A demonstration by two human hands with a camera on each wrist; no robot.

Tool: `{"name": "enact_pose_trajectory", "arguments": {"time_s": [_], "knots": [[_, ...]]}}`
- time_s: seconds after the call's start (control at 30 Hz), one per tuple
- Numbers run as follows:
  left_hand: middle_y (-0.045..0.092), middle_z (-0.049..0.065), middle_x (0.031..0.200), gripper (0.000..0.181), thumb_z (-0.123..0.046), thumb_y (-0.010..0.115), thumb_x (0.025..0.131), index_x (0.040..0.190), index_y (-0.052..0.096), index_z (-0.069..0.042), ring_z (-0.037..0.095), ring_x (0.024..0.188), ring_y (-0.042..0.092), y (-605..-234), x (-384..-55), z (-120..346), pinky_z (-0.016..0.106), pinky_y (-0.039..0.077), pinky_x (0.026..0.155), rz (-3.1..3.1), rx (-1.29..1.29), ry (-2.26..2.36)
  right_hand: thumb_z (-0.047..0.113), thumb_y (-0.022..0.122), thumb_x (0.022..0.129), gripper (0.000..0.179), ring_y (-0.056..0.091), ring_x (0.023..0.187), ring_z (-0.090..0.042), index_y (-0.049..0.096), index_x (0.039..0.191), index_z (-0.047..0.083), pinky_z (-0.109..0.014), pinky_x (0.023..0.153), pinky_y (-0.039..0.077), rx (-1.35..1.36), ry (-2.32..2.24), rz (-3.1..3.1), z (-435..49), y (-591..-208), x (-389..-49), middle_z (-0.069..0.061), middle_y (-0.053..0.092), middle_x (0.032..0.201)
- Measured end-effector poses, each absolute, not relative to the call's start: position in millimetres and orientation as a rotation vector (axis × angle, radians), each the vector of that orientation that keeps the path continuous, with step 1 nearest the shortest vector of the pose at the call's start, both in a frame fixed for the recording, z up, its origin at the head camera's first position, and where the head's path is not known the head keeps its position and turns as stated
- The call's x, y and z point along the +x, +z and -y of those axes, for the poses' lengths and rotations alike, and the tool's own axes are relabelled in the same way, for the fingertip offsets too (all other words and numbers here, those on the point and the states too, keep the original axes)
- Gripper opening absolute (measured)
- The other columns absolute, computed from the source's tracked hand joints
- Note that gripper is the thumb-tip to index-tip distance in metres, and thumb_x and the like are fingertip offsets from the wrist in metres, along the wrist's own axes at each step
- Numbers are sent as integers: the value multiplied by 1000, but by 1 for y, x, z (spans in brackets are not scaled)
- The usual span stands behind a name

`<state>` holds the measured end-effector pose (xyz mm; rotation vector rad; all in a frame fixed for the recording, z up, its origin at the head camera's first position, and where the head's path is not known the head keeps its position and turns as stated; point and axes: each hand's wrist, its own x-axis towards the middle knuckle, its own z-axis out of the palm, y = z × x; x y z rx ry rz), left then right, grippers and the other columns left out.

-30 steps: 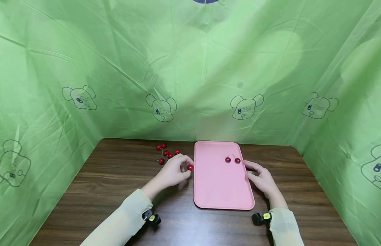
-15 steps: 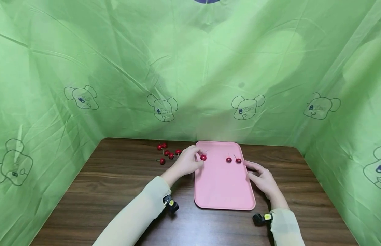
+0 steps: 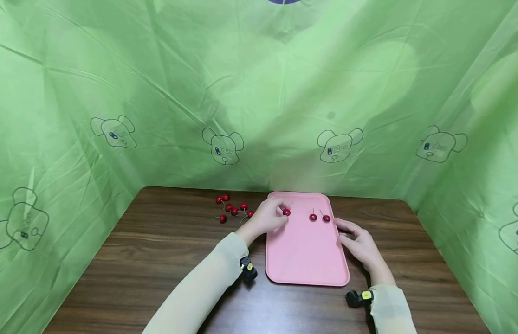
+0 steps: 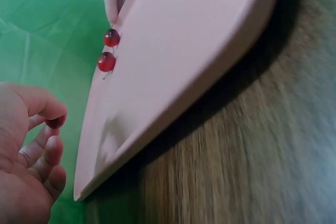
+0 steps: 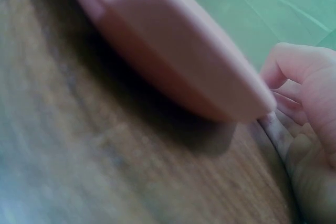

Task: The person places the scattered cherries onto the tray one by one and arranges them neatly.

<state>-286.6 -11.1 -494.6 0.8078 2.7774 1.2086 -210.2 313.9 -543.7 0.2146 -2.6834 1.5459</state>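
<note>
My left hand (image 3: 267, 216) is over the left part of the pink tray (image 3: 307, 255), pinching a red cherry (image 3: 286, 212) between thumb and fingertips. The left wrist view shows that cherry (image 4: 56, 122) half covered by the fingers, off the tray's surface. Two more cherries, one (image 3: 313, 217) beside the other (image 3: 326, 218), lie on the tray near its right rim, stems up. My right hand (image 3: 361, 246) rests along the tray's right edge, its extended fingers and thumb touching the rim. In the right wrist view the tray's edge (image 5: 210, 72) reaches the fingertips.
Several cherries (image 3: 234, 211) with stems lie loosely grouped on the dark wooden table (image 3: 158, 250), left of the tray. A green curtain (image 3: 267, 93) with bear-head outlines hangs at the back and both sides. Each sleeve carries a small black wrist camera (image 3: 249, 271).
My left hand has carried its cherry rightward and slightly away, from the tray's left edge to over the tray. The right hand stays at the rim.
</note>
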Motion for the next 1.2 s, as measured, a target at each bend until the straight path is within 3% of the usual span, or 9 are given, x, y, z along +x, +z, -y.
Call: {"name": "enact_pose_trajectory", "arguments": {"time_s": [0.23, 0.5, 0.83, 1.03, 1.2], "knots": [[69, 1, 104, 24, -9, 70, 86, 110, 70, -11, 14, 91, 66, -497, -298, -7, 23, 51, 77, -2748, 814, 1201, 13, 68, 97, 50, 64, 122, -32, 56, 145, 10, -10, 88, 47, 218, 1581, 2684, -313, -540, -210, -15, 58, 145], [72, 4, 101, 21, -8, 70, 88, 109, 70, -8, 18, 93, 67, -499, -305, -25, 22, 51, 78, -2742, 801, 1177, 3, 66, 95, 49, 61, 121, -44, 55, 143, -1, -11, 85, 49, 234, 1628, 2685, -302, -513, -201, -25, 57, 143], [72, 3, 99, 23, -8, 71, 89, 112, 71, -9, 10, 85, 60, -506, -297, -33, 23, 50, 79, -2744, 742, 1125, 3, 66, 95, 49, 61, 122, -44, 54, 142, -2, -10, 86, 48, 226, 1612, 2689, -299, -505, -196, -25, 57, 142], [72, 6, 101, 20, -5, 70, 88, 107, 70, -7, 18, 89, 62, -510, -295, -32, 25, 49, 80, -2766, 749, 1121, 1, 66, 94, 48, 64, 117, -43, 55, 141, -3, -13, 84, 51, 236, 1657, 2654, -303, -518, -201, -26, 58, 141], [71, 6, 100, 20, -6, 70, 88, 108, 71, -7, 21, 93, 63, -511, -294, -32, 27, 49, 83, -2792, 741, 1102, 4, 67, 95, 50, 66, 116, -32, 56, 143, 4, -13, 85, 51, 220, 1649, 2646, -311, -538, -209, -21, 59, 142]]}}
